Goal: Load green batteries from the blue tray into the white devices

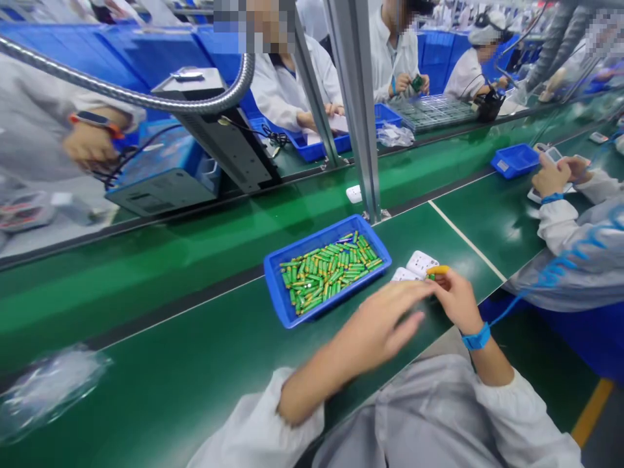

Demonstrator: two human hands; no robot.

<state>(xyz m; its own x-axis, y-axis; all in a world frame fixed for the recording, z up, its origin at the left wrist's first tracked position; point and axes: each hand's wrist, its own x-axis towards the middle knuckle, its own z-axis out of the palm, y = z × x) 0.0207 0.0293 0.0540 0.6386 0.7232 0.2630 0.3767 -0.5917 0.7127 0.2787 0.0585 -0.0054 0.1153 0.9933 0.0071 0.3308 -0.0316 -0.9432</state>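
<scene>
A blue tray (pixel 275 286) full of green and yellow batteries stands on the green bench in front of me. Just right of it lies a white device (pixel 420 263) with its back up. My right hand (pixel 455 299) is pinched on a yellow and green battery (pixel 437 270) at the device's near edge. My left hand (pixel 385 322) hovers beside it over the bench, fingers stretched out and slightly blurred, holding nothing that shows.
A metal post (pixel 358 110) rises behind the tray, with a white part (pixel 353 193) at its foot. A crumpled plastic bag (pixel 46 387) lies at the left. A co-worker's sleeve and hands (pixel 560 179) are at the right near a small blue tray (pixel 514 160). More people work across the green belt.
</scene>
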